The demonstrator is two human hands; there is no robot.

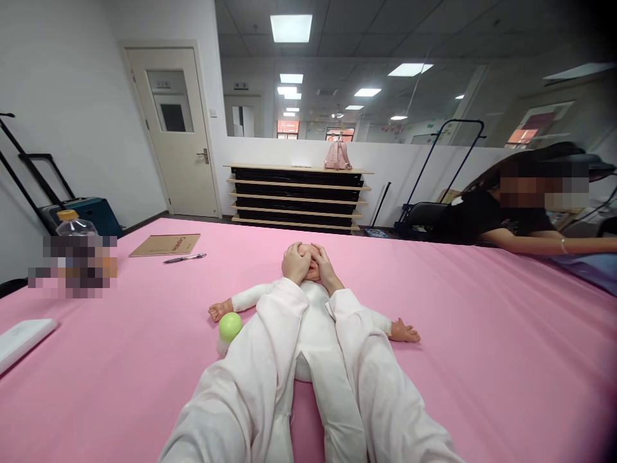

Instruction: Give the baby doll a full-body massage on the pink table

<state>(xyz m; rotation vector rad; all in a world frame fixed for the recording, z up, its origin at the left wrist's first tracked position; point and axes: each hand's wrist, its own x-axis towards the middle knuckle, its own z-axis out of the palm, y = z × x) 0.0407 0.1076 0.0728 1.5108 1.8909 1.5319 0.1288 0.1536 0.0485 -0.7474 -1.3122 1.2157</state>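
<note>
A baby doll (315,321) with a white cloth body and limbs lies on its back on a pink cloth, arms spread to both sides. My left hand (295,263) cups one side of the doll's head, and my right hand (328,269) curves round the other side. Between my hands part of the doll's face shows; the rest of the head is hidden by my fingers. Both my forearms, in white sleeves, reach over the doll's torso and arms. By my left sleeve sits a small container with a round green top (230,327), its lower part partly covered.
A brown notebook (161,245) and a pen (185,258) lie at the left, with an orange-capped bottle (77,228) and a white flat object (24,341) nearer. A person in black (491,212) leans over the pink-covered table (482,308) at right.
</note>
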